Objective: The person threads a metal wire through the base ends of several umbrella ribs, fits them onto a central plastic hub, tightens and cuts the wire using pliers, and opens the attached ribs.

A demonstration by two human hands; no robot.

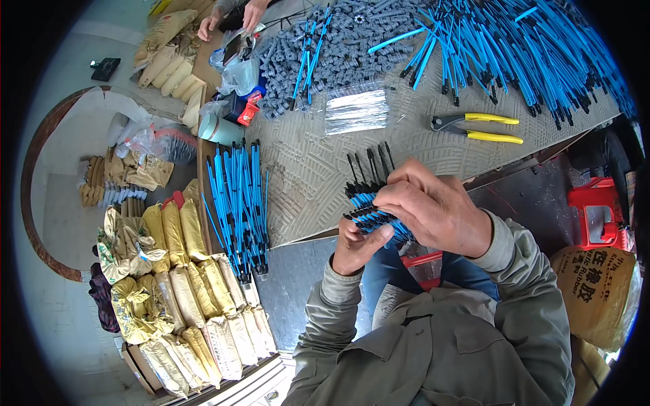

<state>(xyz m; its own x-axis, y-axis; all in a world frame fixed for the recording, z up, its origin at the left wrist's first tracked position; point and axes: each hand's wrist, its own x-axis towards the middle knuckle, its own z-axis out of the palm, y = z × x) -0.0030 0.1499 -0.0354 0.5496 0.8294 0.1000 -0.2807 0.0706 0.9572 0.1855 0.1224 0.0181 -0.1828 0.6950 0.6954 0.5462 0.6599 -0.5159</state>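
A bundle of thin blue rods with black tips (371, 215) is in my hands, in front of the table edge. Wrapped around it from below is my left hand (362, 249), its thumb pressed along the side. My right hand (440, 208) has its fingers closed at the bundle's upper right side; whether a small piece is between the fingertips is hidden. Several longer black ends poke up beyond the bundle. On the table past my hands lie a stack of short silver twist ties (356, 110) and cutting pliers with yellow handles (493, 118).
Loose blue rods (501, 57) cover the far right; grey plastic parts (291, 71) are heaped at the back. More rods (238, 203) lie at the left edge near a pale teal cup (220, 128). Yellow sacks (179, 233) stack lower left. A co-worker's hands (252, 15) are at the top.
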